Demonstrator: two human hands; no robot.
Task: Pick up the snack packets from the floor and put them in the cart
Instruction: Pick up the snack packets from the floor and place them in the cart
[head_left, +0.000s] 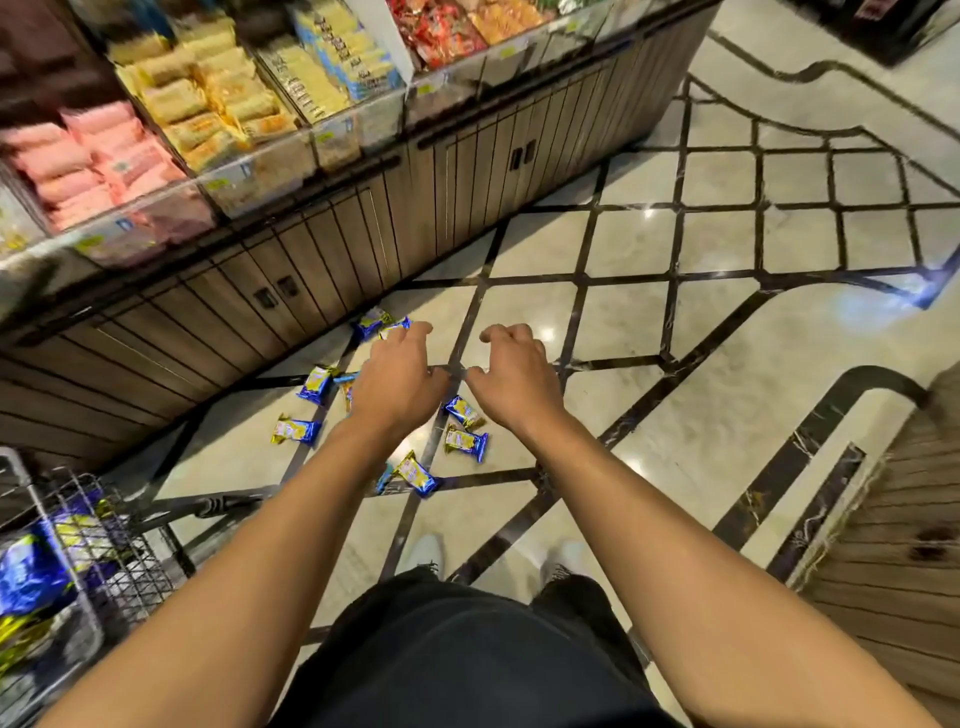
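1. The floor in front of you is pale tile with dark lines.
2. The shelf runs along your left, its bins full of packs.
3. The cart stands at your lower left with blue packets already in it.
4. Your left hand and right hand reach out side by side, fingers loosely curled and holding nothing.
5. The packets lie scattered on the floor below your hands, near the shelf base.
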